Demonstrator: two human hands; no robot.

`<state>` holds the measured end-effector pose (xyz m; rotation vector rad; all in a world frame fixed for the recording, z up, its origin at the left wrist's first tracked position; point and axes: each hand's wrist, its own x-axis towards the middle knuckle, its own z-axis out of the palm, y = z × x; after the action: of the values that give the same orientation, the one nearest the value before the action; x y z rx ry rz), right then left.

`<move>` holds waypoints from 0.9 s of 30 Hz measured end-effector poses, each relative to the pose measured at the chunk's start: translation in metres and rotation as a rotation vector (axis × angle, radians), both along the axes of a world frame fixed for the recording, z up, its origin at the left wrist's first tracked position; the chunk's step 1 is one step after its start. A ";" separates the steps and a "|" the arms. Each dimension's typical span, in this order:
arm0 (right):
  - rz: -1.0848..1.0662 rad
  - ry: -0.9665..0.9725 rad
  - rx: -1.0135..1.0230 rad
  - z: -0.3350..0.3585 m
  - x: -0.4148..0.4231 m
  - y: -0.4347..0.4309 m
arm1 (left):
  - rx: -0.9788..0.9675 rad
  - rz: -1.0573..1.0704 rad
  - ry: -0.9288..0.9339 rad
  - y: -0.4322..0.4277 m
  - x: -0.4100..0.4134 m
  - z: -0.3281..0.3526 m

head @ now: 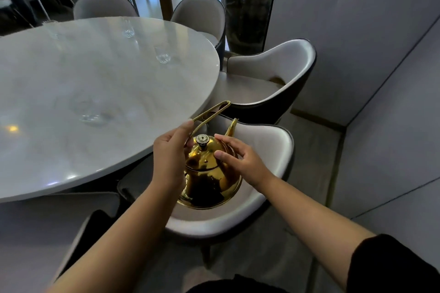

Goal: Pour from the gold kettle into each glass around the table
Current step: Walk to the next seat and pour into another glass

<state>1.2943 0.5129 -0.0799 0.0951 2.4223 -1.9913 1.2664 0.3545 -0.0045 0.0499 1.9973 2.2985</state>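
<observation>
We had the gold kettle (209,173) sitting on the seat of the nearest chair (269,150), just off the edge of the round white marble table (83,74), its spout pointing away from us and its lid knob (202,138) facing up. Our left hand (170,150) was closed on the kettle's thin loop handle (214,112), thumb and fingers pinching the lower part of the loop while the rest of it leaned out toward the table rim. Our right hand (240,157) was loosely open, fingers spread and resting on the domed lid and shoulder of the kettle without gripping anything. On the tabletop stood clear glasses, well apart from each other: one glass (91,112) nearest us, blurred; another glass (163,54) near the right edge; a third glass (128,30) toward the far side. More pale upholstered chairs ringed the table, and a large dark ceramic jar (247,5) stood beyond them beside the grey wall.
</observation>
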 end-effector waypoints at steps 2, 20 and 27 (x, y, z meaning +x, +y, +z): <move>0.027 0.005 -0.019 0.001 -0.006 0.026 | 0.019 0.029 0.000 0.026 -0.003 -0.001; 0.219 -0.028 -0.021 -0.034 -0.130 0.190 | -0.025 0.176 -0.005 0.183 -0.096 -0.033; 0.355 -0.038 -0.024 -0.028 -0.209 0.254 | 0.025 0.281 0.002 0.247 -0.150 -0.027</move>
<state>1.0855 0.7667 -0.1075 -0.2752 2.2023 -1.8389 1.1164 0.6014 -0.0315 -0.2431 2.0948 2.4853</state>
